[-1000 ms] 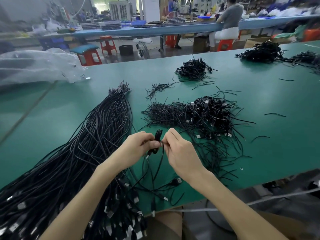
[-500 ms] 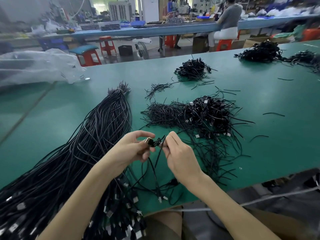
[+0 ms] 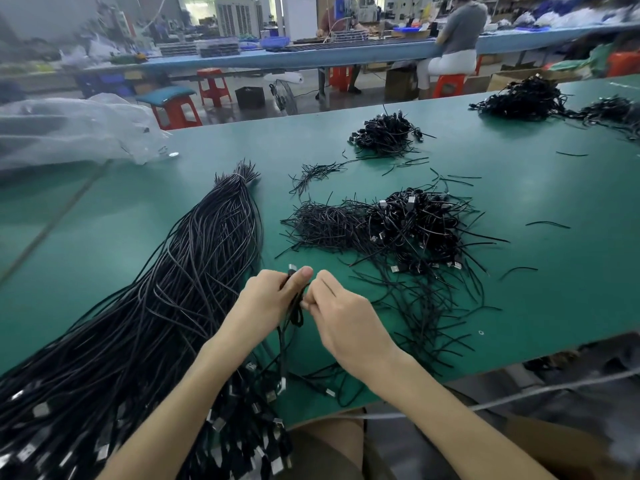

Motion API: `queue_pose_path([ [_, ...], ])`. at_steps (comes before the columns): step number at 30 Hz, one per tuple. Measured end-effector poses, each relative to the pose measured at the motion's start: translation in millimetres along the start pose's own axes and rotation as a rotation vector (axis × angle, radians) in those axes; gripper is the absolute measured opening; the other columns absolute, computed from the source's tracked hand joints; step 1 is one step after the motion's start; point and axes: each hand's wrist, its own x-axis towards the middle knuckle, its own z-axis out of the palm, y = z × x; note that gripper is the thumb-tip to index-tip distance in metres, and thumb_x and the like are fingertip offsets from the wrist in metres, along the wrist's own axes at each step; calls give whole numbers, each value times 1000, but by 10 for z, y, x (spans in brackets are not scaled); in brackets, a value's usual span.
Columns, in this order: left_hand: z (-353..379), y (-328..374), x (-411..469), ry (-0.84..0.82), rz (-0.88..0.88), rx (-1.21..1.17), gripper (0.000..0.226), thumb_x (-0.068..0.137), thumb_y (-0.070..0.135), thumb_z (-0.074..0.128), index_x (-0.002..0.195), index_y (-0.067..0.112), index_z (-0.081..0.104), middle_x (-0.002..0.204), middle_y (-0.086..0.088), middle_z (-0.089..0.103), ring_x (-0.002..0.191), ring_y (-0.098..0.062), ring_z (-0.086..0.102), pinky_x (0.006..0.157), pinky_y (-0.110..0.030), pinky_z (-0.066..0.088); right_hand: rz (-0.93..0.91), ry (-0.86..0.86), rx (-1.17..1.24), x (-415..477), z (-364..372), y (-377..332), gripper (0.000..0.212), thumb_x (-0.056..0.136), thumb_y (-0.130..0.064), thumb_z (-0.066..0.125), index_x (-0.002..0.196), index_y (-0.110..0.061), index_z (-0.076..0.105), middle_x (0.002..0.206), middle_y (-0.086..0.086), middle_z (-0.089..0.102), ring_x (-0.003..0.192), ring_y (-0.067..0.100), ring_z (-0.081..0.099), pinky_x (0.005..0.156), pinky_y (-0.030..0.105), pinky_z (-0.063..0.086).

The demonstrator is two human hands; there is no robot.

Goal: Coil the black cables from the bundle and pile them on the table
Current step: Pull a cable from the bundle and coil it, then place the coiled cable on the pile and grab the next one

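Left hand (image 3: 270,301) pinched a folded black cable (image 3: 296,315) under its thumb, right hand (image 3: 346,323) pinching it too. Cable bundle (image 3: 180,271) sat at 9 o'clock of them, coiled pile (image 3: 415,230) at 1.

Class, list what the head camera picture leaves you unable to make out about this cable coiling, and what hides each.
- Head view: loops in the held cable, covered by the fingers of the left hand and right hand.
- Head view: near end of the bundle, cut off by the bottom-left edge.
- Head view: the count of coils in the pile, too tangled and small.
- Head view: contents of the plastic bag, blurred.
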Motion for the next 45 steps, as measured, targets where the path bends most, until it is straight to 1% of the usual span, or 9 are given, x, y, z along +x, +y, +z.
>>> queue_pose_path([
  [4, 2, -32, -4, -49, -74, 41, 74, 75, 86, 35, 50, 16, 35, 35, 10, 32, 36, -11, 30, 44, -27, 28, -88, -29, -104, -51, -8, 19, 13, 95, -1, 66, 84, -4, 59, 82, 7, 55, 56, 22, 51, 47, 30, 43],
  [7, -26, -41, -65, -49, 7, -179, 60, 81, 71, 50, 64, 13, 51, 47, 8, 49, 41, -10, 48, 49, -32, 42, 100, -27, 36, -21, -80, 89, 12, 102, -10, 59, 90, -5, 58, 91, 3, 55, 64, 25, 57, 58, 41, 52],
  [13, -114, -123, -315, -162, 212, -297, 18, 88, 45, 69, 96, 30, 74, 97, 2, 64, 80, -6, 64, 73, -27, 51, 423, 174, 122, 457, -455, 447, 16, 97, -9, 63, 87, -19, 57, 90, -7, 57, 77, 4, 58, 73, 23, 53],
  [20, -143, -101, -459, -100, 226, -172, 27, 93, 10, 73, 107, 33, 74, 90, 6, 59, 87, -10, 59, 82, -21, 47, 841, 344, 282, 833, -708, 1179, 10, 99, -13, 64, 104, -4, 66, 81, 10, 72, 46, 1, 61, 53, 13, 49],
  [25, -70, -26, -521, -164, 240, -230, 28, 94, 4, 70, 97, 31, 77, 95, 2, 61, 90, -14, 60, 83, -23, 49, 932, 320, 482, 736, -579, 1189, 62, 102, -21, 60, 156, -7, 34, 149, 9, 53, 129, 18, 57, 109, 29, 43],
  [29, 28, 106, -549, -209, 253, -274, 28, 93, -1, 69, 93, 26, 76, 91, 8, 60, 87, -11, 59, 79, -19, 46, 686, 238, 307, 528, -378, 885, 51, 103, -22, 58, 151, -10, 44, 152, 9, 47, 133, 16, 50, 113, 34, 42],
  [33, 159, 299, -648, -289, 348, -297, 26, 92, -3, 70, 89, 22, 76, 92, 10, 60, 89, -11, 63, 82, -19, 47, 745, -62, 656, 455, -263, 499, 35, 105, -37, 54, 109, -6, 69, 110, 10, 75, 92, 23, 75, 84, 41, 62],
  [38, 155, 494, -687, -193, 495, -417, 18, 91, -2, 71, 89, 15, 77, 94, 4, 64, 95, -18, 61, 86, -23, 48, 814, -629, 1007, 419, -320, 293, 42, 100, -43, 62, 112, -5, 73, 110, 17, 76, 109, 33, 72, 97, 47, 57],
  [45, 159, 497, -720, -46, 564, -703, 27, 95, -14, 59, 115, 3, 67, 125, -8, 58, 122, -31, 58, 98, -39, 53, 942, -196, 1527, 383, -468, 178, 17, 98, -17, 63, 109, -8, 72, 90, 0, 76, 65, 10, 66, 53, 23, 55],
])
